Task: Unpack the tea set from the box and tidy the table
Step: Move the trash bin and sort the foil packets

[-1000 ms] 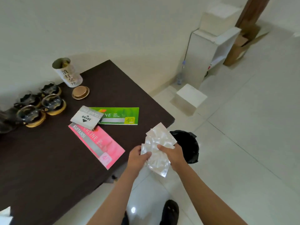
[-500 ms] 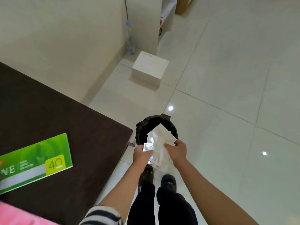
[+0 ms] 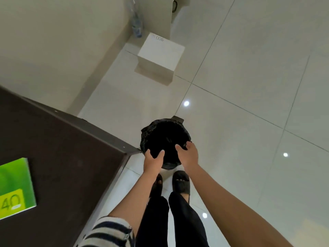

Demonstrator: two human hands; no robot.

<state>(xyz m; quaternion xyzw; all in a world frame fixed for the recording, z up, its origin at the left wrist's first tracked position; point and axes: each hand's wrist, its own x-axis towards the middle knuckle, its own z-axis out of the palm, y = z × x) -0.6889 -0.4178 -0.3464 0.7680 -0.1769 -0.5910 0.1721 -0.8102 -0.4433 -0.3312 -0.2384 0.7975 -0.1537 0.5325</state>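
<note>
A round bin lined with a black bag (image 3: 160,132) stands on the floor just past the corner of the dark brown table (image 3: 62,148). My left hand (image 3: 153,161) and my right hand (image 3: 189,155) hover over the bin's near rim, fingers apart, palms down, holding nothing. The inside of the bin is too dark to make out. A green flat packet marked 40 (image 3: 14,186) lies on the table at the left edge of view. The tea set is out of view.
A white box (image 3: 160,50) sits on the tiled floor beyond the bin, with a plastic bottle (image 3: 136,24) by the wall behind it. My feet in dark slippers (image 3: 181,182) stand right next to the bin.
The silvery wrapping sheets that both hands held over the bin have left my hands. My head has tilted further down, so the bin and my feet fill the centre.
</note>
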